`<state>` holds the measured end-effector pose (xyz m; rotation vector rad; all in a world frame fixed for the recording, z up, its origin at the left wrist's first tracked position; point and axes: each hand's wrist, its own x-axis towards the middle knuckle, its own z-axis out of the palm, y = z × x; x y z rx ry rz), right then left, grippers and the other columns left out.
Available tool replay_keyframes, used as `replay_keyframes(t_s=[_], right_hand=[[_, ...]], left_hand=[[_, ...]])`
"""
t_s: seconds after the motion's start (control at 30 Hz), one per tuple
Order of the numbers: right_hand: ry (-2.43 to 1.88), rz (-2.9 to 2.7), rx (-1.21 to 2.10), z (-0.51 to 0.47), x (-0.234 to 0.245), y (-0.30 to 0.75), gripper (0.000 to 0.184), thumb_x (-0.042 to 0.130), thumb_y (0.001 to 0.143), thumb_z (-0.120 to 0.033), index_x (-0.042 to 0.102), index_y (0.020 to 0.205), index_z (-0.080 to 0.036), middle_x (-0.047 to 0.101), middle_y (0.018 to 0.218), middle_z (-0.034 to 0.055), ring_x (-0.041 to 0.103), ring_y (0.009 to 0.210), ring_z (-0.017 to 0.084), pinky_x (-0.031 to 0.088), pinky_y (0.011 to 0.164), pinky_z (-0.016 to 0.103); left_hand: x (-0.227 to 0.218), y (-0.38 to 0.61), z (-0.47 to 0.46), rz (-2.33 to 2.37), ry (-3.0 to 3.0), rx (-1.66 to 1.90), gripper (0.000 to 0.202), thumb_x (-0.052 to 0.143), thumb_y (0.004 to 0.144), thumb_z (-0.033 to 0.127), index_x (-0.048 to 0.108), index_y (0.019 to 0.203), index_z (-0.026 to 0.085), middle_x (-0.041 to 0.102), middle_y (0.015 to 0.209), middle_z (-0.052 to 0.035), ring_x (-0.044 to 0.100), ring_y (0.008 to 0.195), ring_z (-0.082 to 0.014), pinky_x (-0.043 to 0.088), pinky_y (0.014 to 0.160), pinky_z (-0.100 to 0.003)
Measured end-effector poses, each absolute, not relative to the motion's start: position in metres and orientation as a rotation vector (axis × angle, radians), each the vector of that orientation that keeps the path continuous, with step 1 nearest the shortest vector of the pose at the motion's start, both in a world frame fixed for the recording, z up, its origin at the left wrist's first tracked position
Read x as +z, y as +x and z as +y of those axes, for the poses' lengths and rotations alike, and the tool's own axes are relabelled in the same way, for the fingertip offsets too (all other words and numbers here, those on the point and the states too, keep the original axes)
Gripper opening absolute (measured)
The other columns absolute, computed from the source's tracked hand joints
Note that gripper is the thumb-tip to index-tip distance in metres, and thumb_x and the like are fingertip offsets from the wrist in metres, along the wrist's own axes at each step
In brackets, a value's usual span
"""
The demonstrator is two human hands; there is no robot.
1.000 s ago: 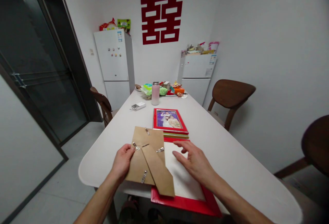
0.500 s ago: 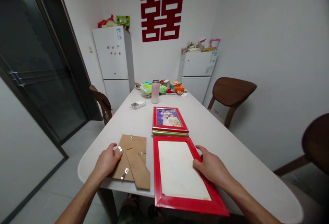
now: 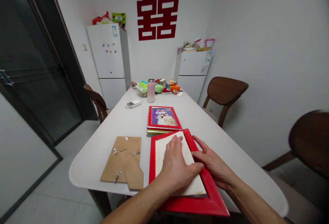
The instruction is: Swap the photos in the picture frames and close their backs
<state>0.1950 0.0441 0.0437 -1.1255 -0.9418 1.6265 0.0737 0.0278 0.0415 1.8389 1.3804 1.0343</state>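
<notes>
A red picture frame [image 3: 152, 159] with a white panel [image 3: 159, 152] inside it lies at the near edge of the table, partly over the edge. My left hand [image 3: 174, 165] rests across the panel, its fingers stretched out and the thumb reaching toward the right border. With my right hand [image 3: 214, 164] I hold the frame's right side; part of those fingers is hidden. To the left lies a brown backing board [image 3: 110, 167] with metal clips and a stand flap, touched by neither hand. Behind the frame is a stack topped by a red-framed photo [image 3: 164, 117].
Farther back on the white table [image 3: 87, 169] stand a pink bottle [image 3: 151, 92] and a small silver device [image 3: 134, 104]. Assorted packages [image 3: 158, 87] are heaped at the far end. Brown chairs [image 3: 226, 90] flank the table, and two white fridges [image 3: 106, 59] stand behind.
My left hand has left the backing board and moved right onto the white panel. My right hand stays on the red frame, whose far edge now tilts up slightly.
</notes>
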Motion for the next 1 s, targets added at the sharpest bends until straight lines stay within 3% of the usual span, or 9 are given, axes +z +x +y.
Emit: replay_keyframes(t_s=[0.1, 0.2, 0.33, 0.4, 0.5, 0.63, 0.8, 1.0], right_hand=[[-1.189, -1.031, 1.571, 0.046, 0.044, 0.195, 0.078, 0.057, 0.061, -0.019, 0.018, 0.128, -0.025, 0.062, 0.064, -0.0026, 0.057, 0.051, 0.013, 0.046, 0.053, 0.025], [-1.268, -1.135, 1.486, 0.052, 0.036, 0.197, 0.076, 0.058, 0.062, -0.024, 0.020, 0.128, -0.022, 0.056, 0.051, -0.0065, 0.051, 0.043, 0.010, 0.041, 0.045, 0.021], [-1.464, -1.356, 1.235, 0.065, 0.014, 0.205, 0.066, 0.053, 0.063, -0.027, 0.030, 0.124, -0.016, 0.056, 0.053, -0.0050, 0.050, 0.043, 0.010, 0.037, 0.042, 0.019], [-1.599, -1.513, 1.011, 0.071, 0.004, 0.210, 0.058, 0.050, 0.064, -0.029, 0.039, 0.118, -0.013, 0.056, 0.052, -0.0038, 0.050, 0.043, 0.011, 0.035, 0.042, 0.020], [-1.753, -1.697, 0.703, 0.078, -0.005, 0.217, 0.049, 0.046, 0.065, -0.031, 0.049, 0.111, -0.012, 0.058, 0.055, -0.0011, 0.053, 0.047, 0.013, 0.036, 0.045, 0.022], [-1.857, -1.834, 0.452, 0.079, -0.005, 0.218, 0.044, 0.042, 0.067, -0.031, 0.054, 0.105, -0.014, 0.064, 0.072, 0.0043, 0.058, 0.060, 0.016, 0.039, 0.055, 0.023], [-1.890, -1.947, 0.310, 0.074, 0.000, 0.214, 0.042, 0.040, 0.069, -0.032, 0.055, 0.103, -0.013, 0.065, 0.080, 0.0071, 0.059, 0.067, 0.019, 0.040, 0.060, 0.026], [-1.889, -2.008, 0.256, 0.074, -0.003, 0.213, 0.038, 0.040, 0.070, -0.030, 0.056, 0.101, -0.014, 0.064, 0.083, 0.0082, 0.058, 0.071, 0.021, 0.040, 0.065, 0.027]], left_hand=[[0.047, 0.078, 0.035, 1.372, 1.835, 1.043, 0.075, 0.058, 0.057, 0.020, 0.027, 0.125, 0.013, 0.032, 0.128, -0.0118, 0.026, 0.117, -0.0263, 0.023, 0.097, -0.039], [0.061, 0.060, 0.040, 1.372, 1.757, 1.113, 0.070, 0.055, 0.056, 0.015, 0.031, 0.122, 0.015, 0.040, 0.117, -0.0111, 0.040, 0.103, -0.0236, 0.035, 0.087, -0.035], [0.080, 0.015, 0.040, 1.353, 1.559, 1.193, 0.063, 0.049, 0.058, 0.011, 0.033, 0.119, 0.016, 0.047, 0.098, -0.0058, 0.049, 0.072, -0.0128, 0.042, 0.067, -0.026], [0.080, -0.011, 0.038, 1.328, 1.408, 1.275, 0.062, 0.049, 0.058, 0.011, 0.032, 0.118, 0.016, 0.048, 0.090, -0.0031, 0.049, 0.065, -0.0103, 0.042, 0.062, -0.023], [0.063, -0.044, 0.034, 1.351, 1.216, 1.303, 0.065, 0.049, 0.059, 0.010, 0.027, 0.119, 0.017, 0.049, 0.086, -0.0014, 0.054, 0.067, -0.0117, 0.044, 0.059, -0.022], [0.029, -0.063, 0.033, 1.486, 1.183, 1.231, 0.065, 0.046, 0.060, 0.007, 0.023, 0.120, 0.015, 0.052, 0.082, -0.0015, 0.056, 0.063, -0.0130, 0.045, 0.053, -0.022], [0.005, -0.068, 0.035, 1.645, 1.320, 1.148, 0.065, 0.044, 0.061, 0.003, 0.025, 0.122, 0.013, 0.052, 0.073, 0.0013, 0.052, 0.056, -0.0103, 0.041, 0.049, -0.018], [0.000, -0.073, 0.033, 1.821, 1.575, 1.005, 0.057, 0.043, 0.065, 0.007, 0.033, 0.121, 0.014, 0.055, 0.077, -0.0005, 0.053, 0.062, -0.0121, 0.040, 0.059, -0.021]])
